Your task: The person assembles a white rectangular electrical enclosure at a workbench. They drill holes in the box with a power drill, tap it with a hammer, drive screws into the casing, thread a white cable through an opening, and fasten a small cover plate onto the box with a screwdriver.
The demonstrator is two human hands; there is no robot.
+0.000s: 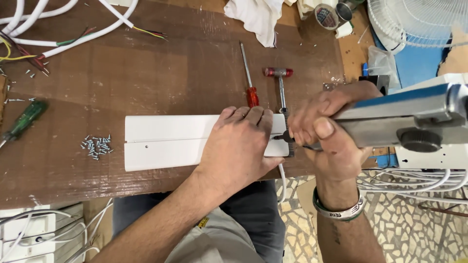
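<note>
A long white plastic channel [165, 141] lies flat near the front edge of the brown wooden table [146, 73]. My left hand [239, 146] presses palm-down on its right part, fingers together. My right hand [326, 129] grips the dark handle of a saw with a blue and silver frame [404, 114] that runs off to the right. The saw's front end meets the channel's right end, just beside my left fingertips. The blade itself is mostly hidden by my hands.
Behind the channel lie a red-handled screwdriver [249, 83] and a small red-tipped hammer [279, 73]. A pile of several screws [96, 146] and a green screwdriver [22, 122] sit left. White cables [73, 34], a cloth [256, 17], a tape roll [325, 15] and a fan [419, 19] lie farther back.
</note>
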